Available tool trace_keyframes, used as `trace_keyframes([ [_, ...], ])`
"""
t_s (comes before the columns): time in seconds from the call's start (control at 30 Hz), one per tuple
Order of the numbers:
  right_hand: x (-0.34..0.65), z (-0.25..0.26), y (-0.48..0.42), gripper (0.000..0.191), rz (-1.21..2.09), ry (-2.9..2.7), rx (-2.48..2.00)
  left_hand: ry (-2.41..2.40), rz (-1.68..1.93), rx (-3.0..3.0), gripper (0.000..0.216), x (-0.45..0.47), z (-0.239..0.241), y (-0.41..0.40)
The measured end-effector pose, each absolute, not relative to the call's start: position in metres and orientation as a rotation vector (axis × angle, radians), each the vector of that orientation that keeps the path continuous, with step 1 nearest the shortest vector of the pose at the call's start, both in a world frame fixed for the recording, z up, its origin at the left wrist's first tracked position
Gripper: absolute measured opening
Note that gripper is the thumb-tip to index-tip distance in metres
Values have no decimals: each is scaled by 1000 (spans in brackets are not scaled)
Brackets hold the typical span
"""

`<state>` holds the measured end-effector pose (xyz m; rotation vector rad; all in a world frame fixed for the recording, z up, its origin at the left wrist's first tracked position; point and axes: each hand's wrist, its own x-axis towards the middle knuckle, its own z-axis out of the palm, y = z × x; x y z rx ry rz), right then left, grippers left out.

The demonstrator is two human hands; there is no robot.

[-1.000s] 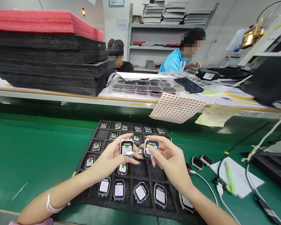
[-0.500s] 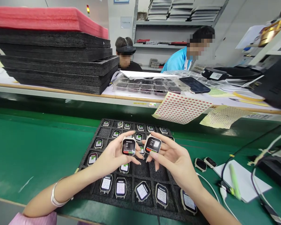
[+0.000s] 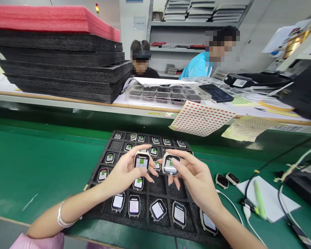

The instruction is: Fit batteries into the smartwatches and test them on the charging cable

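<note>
Left hand: closed on a pale-framed watch, the left-hand watch [image 3: 142, 161], fingers wrapped behind it and thumb at its lower edge; this hand [image 3: 129, 169] sits at ten o'clock from the middle of the tray.
Right hand: also gripping — this hand [image 3: 197, 173] has the right-hand watch [image 3: 168, 168] from behind, just apart from its twin at three o'clock, thumb right on the glass.
Screens: and they've flipped! Half a second ago both were dark with a red strip low down; now both are pale with green patches.
Right thumb: up from the bottom edge to the middle of the display, very likely the touch that matters here.
Meaning: both watches seem to be answering, and the work looks in progress, with neither watch laid down.
Foam tray: the black tray [image 3: 155, 186] lies on the green tabletop [image 3: 54, 155] beneath the hands; its far watches show green patches too, while those in the six o'clock row [image 3: 134, 206] wear plain pale grids.
Three o'clock: two dark-screened watches [image 3: 222, 181] lie side by side, with white paper [image 3: 277, 204] and a green pen [image 3: 259, 199] farther out — screens unlit on that pair.
</note>
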<state>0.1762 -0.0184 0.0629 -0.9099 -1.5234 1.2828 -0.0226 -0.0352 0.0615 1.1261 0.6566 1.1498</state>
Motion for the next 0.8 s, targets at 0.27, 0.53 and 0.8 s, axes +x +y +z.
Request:
trace_keyframes([
  [0.27, 174, 65, -21, 40, 1430, -1535, -743, 713, 1160, 1166, 44, -23, 58, -33],
  [0.53, 174, 64, -20, 47, 1399, -1584, -782, 665, 1171, 1127, 65, -23, 59, -32],
  [0.8, 177, 63, -23, 54, 1385, -1653, -828, 666, 1138, 1081, 76, -21, 54, -33],
])
